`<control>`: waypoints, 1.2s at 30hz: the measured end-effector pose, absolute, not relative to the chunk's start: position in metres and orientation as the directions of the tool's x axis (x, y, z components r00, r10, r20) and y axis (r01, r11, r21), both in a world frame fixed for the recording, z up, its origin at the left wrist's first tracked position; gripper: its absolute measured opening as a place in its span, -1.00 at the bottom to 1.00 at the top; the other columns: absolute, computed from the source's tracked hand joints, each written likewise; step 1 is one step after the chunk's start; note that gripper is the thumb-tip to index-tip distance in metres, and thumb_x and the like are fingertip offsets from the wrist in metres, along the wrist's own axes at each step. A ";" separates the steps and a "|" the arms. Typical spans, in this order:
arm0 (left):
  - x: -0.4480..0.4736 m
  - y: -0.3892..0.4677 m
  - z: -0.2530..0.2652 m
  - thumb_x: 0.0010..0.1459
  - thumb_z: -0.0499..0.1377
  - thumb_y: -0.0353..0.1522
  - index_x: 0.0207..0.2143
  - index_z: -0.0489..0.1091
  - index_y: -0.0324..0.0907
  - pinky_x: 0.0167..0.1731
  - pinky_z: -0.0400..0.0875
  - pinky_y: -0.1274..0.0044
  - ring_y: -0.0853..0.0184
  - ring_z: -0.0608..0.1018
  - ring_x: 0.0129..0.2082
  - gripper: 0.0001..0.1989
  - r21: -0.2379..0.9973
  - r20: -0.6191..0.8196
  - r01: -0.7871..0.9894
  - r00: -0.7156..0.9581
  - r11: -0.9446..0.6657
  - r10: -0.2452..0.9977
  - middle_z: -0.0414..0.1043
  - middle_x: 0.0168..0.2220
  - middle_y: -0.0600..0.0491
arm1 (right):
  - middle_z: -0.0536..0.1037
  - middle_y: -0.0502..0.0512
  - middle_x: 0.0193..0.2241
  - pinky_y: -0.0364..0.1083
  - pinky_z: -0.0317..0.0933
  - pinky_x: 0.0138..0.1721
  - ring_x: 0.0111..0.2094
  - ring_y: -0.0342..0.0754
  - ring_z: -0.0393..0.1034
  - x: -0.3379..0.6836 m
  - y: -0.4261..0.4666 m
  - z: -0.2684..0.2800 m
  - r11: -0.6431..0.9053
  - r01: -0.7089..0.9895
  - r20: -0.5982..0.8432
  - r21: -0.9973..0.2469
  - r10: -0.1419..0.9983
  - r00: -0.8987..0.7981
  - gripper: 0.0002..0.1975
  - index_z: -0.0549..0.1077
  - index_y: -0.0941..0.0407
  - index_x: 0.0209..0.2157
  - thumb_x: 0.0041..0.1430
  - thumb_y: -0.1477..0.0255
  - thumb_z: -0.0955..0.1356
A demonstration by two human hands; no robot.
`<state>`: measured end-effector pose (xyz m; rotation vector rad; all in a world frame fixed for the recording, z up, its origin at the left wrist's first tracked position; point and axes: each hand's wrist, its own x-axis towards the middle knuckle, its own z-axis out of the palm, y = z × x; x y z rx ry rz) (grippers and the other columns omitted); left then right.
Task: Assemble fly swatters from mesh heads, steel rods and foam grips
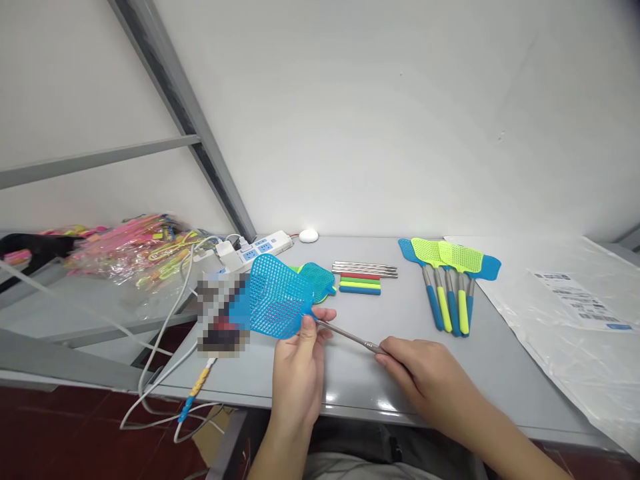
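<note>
My left hand [300, 363] pinches the neck of a blue fly swatter head [280, 297], thumb on top. A thin metal rod [345, 333] runs from that neck to my right hand [425, 370], whose fingers are wrapped round its thicker end. Behind the blue head lie more swatter heads [318, 280], teal and green, partly hidden. Further back, several bare metal rods [365, 268] lie side by side. In front of them are red, green, yellow and blue handle sleeves [360, 285]. To the right, several whole fly swatters [450, 287] in blue and yellow-green lie fanned out.
A white power strip [265, 247] with plugs and cables stands at the back left, beside a white rounded device [309, 235]. Bagged colourful items [135, 253] lie beyond the grey metal frame [175, 87]. A white plastic bag [560, 320] covers the table's right side.
</note>
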<state>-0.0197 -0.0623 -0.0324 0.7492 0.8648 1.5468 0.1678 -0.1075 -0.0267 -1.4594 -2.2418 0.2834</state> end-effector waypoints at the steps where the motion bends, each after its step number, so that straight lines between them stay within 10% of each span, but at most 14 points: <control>1: -0.022 -0.063 -0.031 0.20 0.19 -0.18 -0.24 0.48 -0.15 -0.22 0.34 0.53 0.30 0.47 -0.10 -0.77 0.849 -0.003 -0.525 -0.123 -0.062 0.992 0.46 -0.18 0.01 | 0.40 -0.04 -0.57 -0.11 -0.06 -0.48 -0.54 -0.12 0.29 0.169 -0.108 -0.025 0.420 0.812 0.248 -0.404 0.905 -0.345 -0.68 0.28 0.06 -0.42 0.41 0.32 0.11; 9: 0.006 -0.083 -0.048 0.26 0.12 -0.18 -0.24 0.50 -0.18 -0.12 0.35 0.46 0.30 0.48 -0.14 -0.73 0.875 -0.077 -0.468 0.115 0.122 0.990 0.49 -0.13 -0.06 | 0.41 -0.03 -0.54 -0.11 -0.05 -0.46 -0.52 -0.11 0.30 0.168 -0.107 -0.023 0.420 0.811 0.237 -0.406 0.906 -0.351 -0.69 0.26 0.06 -0.40 0.41 0.32 0.09; 19: -0.016 -0.061 -0.025 0.14 0.26 -0.18 -0.32 0.51 -0.19 -0.18 0.36 0.51 0.30 0.49 -0.15 -0.76 0.820 0.030 -0.556 -0.199 -0.138 0.979 0.49 -0.24 -0.01 | 0.43 -0.06 -0.54 -0.13 -0.01 -0.46 -0.50 -0.12 0.33 0.181 -0.108 -0.007 0.362 0.827 0.141 -0.430 0.932 -0.334 -0.69 0.28 0.05 -0.43 0.40 0.30 0.13; 28: 0.021 -0.088 -0.038 0.23 0.15 -0.18 -0.26 0.51 -0.22 -0.07 0.36 0.39 0.20 0.51 -0.12 -0.72 0.933 -0.005 -0.355 0.153 0.060 0.988 0.51 -0.13 -0.13 | 0.51 -0.04 -0.50 -0.11 0.00 -0.48 -0.50 -0.10 0.39 0.174 -0.107 -0.014 0.430 0.823 0.333 -0.372 0.889 -0.314 -0.78 0.38 0.06 -0.31 0.38 0.38 0.17; 36: 0.018 -0.085 -0.028 0.24 0.15 -0.21 -0.33 0.50 -0.18 -0.09 0.35 0.45 0.23 0.49 -0.10 -0.75 0.925 0.133 -0.355 -0.031 -0.136 0.991 0.50 -0.22 -0.05 | 0.41 -0.09 -0.60 -0.10 -0.09 -0.50 -0.61 -0.12 0.21 0.172 -0.105 -0.010 0.492 0.843 0.468 -0.216 0.810 -0.353 -0.69 0.33 0.06 -0.44 0.40 0.35 0.15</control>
